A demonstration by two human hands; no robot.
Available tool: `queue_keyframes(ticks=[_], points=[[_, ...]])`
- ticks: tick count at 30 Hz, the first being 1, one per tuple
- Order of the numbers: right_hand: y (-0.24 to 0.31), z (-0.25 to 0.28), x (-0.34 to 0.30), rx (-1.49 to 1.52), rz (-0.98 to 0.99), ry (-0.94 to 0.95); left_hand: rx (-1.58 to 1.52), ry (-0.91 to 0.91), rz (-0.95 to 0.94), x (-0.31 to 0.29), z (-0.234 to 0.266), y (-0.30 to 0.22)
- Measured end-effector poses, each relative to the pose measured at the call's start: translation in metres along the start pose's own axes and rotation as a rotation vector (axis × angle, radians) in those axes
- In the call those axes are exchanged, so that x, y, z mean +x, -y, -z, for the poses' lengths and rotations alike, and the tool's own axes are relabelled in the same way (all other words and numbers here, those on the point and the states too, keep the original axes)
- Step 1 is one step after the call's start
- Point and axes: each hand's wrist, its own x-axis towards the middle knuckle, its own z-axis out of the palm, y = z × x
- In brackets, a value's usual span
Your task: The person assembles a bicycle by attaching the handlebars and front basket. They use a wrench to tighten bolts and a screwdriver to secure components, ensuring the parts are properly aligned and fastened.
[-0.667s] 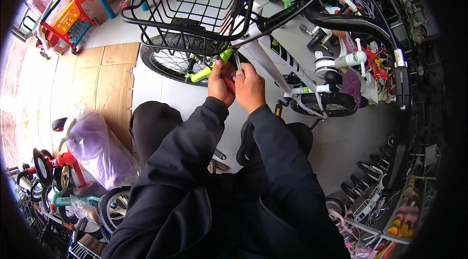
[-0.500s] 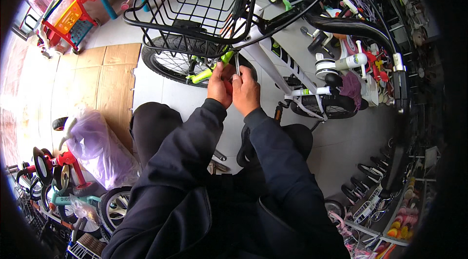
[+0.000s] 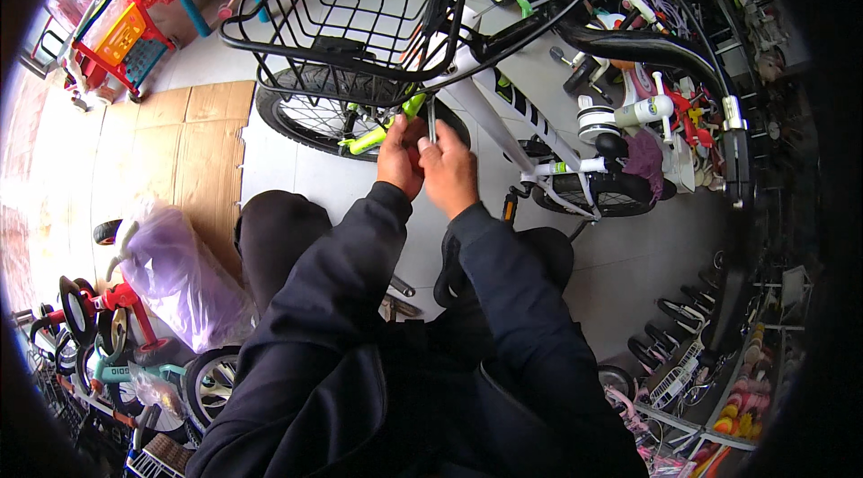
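A white bicycle (image 3: 485, 118) with a lime-green front fork (image 3: 373, 138) stands in front of me, its front wheel (image 3: 315, 109) turned to the left. My left hand (image 3: 399, 161) is closed beside the fork, fingers curled inward; what they hold is hidden. A slim silver wrench-like tool (image 3: 431, 121) points up from my right hand (image 3: 449, 176), which pinches it between thumb and fingers close to the fork. The tool's far end meets the fork area, but I cannot make out the contact. Both hands are nearly touching. Above them hangs the black wire basket (image 3: 351, 19).
Black handlebars (image 3: 638, 48) reach over the right side. On the floor between my knees lies a metal wrench (image 3: 402, 286). Flattened cardboard (image 3: 171, 132), a purple bagged item (image 3: 184, 271) and small bikes (image 3: 135, 370) are at left; toys and parts (image 3: 643, 109) crowd the right.
My right hand has come slightly nearer to me with the tool. The left hand stays by the fork. The whole view has shifted a little.
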Motion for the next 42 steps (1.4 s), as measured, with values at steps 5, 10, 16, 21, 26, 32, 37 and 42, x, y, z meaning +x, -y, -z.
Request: queue_keyframes(ticks=[5,10,16,21,26,32,37,42], points=[[-0.005,-0.022,-0.014,0.009,0.033,-0.059,0.021,0.047,-0.070,-0.001,0.000,-0.001],[-0.013,-0.022,-0.012,-0.029,0.034,-0.034,0.031,0.099,-0.040,0.001,0.006,-0.004],[-0.010,-0.023,-0.011,0.026,0.047,-0.016,0.053,0.082,-0.033,-0.001,0.007,-0.006],[-0.008,-0.026,-0.013,0.036,0.016,-0.016,0.045,0.083,-0.021,-0.001,0.007,-0.007],[-0.004,-0.020,-0.011,0.093,-0.019,0.010,0.048,0.078,-0.017,0.001,0.007,-0.005],[-0.004,-0.013,-0.008,0.055,-0.099,0.081,0.044,0.026,-0.055,0.004,0.010,-0.002],[-0.007,-0.029,-0.016,-0.040,0.044,-0.094,0.093,0.039,-0.043,0.004,0.011,-0.005],[-0.015,-0.034,-0.014,-0.078,0.046,-0.093,0.043,0.093,-0.020,0.000,0.008,-0.007]])
